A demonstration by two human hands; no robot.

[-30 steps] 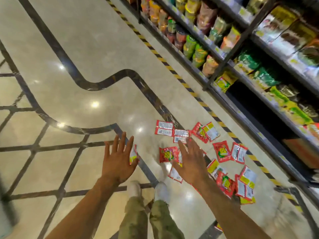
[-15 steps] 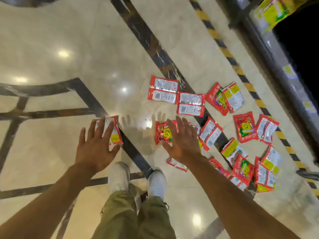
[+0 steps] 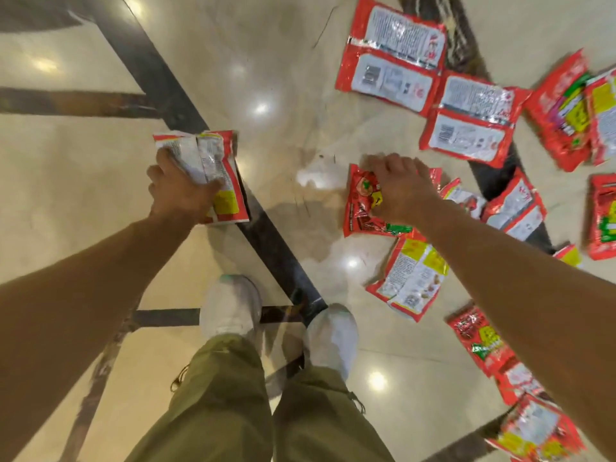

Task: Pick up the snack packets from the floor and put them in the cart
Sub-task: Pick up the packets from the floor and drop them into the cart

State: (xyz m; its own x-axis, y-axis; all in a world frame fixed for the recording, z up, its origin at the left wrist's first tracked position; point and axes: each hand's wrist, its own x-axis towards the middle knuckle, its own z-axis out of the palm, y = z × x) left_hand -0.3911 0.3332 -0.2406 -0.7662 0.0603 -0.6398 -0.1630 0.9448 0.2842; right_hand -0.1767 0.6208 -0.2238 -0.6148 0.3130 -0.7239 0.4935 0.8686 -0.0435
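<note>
My left hand (image 3: pixel 180 191) grips a red and white snack packet with a yellow patch (image 3: pixel 213 171), lying apart from the others on the left. My right hand (image 3: pixel 400 191) has its fingers curled on a red packet with green print (image 3: pixel 361 208) on the floor. Several more red packets lie scattered to the right: two white-backed ones (image 3: pixel 393 58) (image 3: pixel 470 121) at the top, one with a yellow label (image 3: pixel 413 278) under my right forearm, others at the right edge (image 3: pixel 566 111) and bottom right (image 3: pixel 480 341). No cart is in view.
The floor is glossy beige marble with dark inlaid stripes (image 3: pixel 166 81) crossing it. My two white shoes (image 3: pixel 233 305) (image 3: pixel 333 331) and olive trousers stand at the bottom centre, just below the packets.
The view has dropped much closer to the floor. Both hands, open and spread above the packets before, have come down and curled round one packet each.
</note>
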